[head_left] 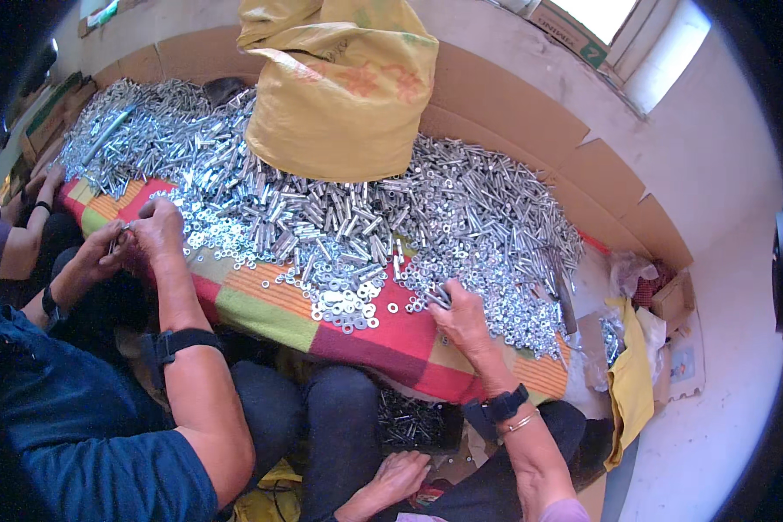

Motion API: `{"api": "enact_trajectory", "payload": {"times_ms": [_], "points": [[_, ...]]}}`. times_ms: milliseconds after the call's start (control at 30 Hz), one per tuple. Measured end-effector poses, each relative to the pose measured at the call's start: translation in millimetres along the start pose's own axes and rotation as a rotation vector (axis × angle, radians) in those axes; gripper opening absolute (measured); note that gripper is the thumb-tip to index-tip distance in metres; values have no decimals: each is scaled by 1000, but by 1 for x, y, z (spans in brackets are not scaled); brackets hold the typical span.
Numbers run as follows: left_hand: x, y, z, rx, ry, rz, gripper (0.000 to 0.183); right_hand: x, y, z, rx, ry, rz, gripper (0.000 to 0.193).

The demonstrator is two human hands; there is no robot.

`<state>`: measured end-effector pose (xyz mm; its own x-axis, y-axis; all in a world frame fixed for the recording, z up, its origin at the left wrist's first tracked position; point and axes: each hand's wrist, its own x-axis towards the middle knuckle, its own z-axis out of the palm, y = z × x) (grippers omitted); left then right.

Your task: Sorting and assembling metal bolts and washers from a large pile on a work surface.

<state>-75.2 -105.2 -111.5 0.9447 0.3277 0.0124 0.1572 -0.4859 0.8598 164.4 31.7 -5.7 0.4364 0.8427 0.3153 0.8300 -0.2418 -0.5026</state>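
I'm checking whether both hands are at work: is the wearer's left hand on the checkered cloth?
No, the left hand is down near the dark screws, below the front edge of the checkered cloth.

This looks like a small makeshift workshop, set up in a plain room. The cloth-covered table (274,322) has a checked, homely covering, yet it carries heaps of loose metal rods (505,196) and washers (350,303), far more than a household would keep. Strips of cardboard (513,113) wall in the table's far side, and a bulging yellow sack (344,104) stands over the pile. Beyond the table are a bare pale wall (726,252) and a bright window (661,56). Along the table's near side, a person in a dark blue top (96,435) sits close by, handling small parts.
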Motion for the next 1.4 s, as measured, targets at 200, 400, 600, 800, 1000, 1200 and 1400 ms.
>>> {"api": "enact_trajectory", "payload": {"times_ms": [200, 400, 600, 800, 1000, 1200, 1400], "points": [[2, 2, -1, 12, -5, -18, 24, 20, 8, 31, -82, -10, -49, 26], [3, 0, 2, 13, 22, -17, 23, 56, -10, 31, 103, 115, 98, 27], [5, -3, 4, 31, -66, -37, 23, 104, -12, 55, -133, 52, -3, 24], [3, -4, 3, 37, -56, -45, 25, 106, -13, 74, -244, -39, 61, 26], [5, -2, 3, 54, -74, -27, 25, 66, -10, 36, 81, -162, 130, 26], [9, 8, -12, -200, 74, -80, 26, 4, -1, -11, 569, -336, 484, 22], [28, 42, -70, -737, 318, -243, 27, -39, 13, -64, 856, -513, 552, 17]]}}
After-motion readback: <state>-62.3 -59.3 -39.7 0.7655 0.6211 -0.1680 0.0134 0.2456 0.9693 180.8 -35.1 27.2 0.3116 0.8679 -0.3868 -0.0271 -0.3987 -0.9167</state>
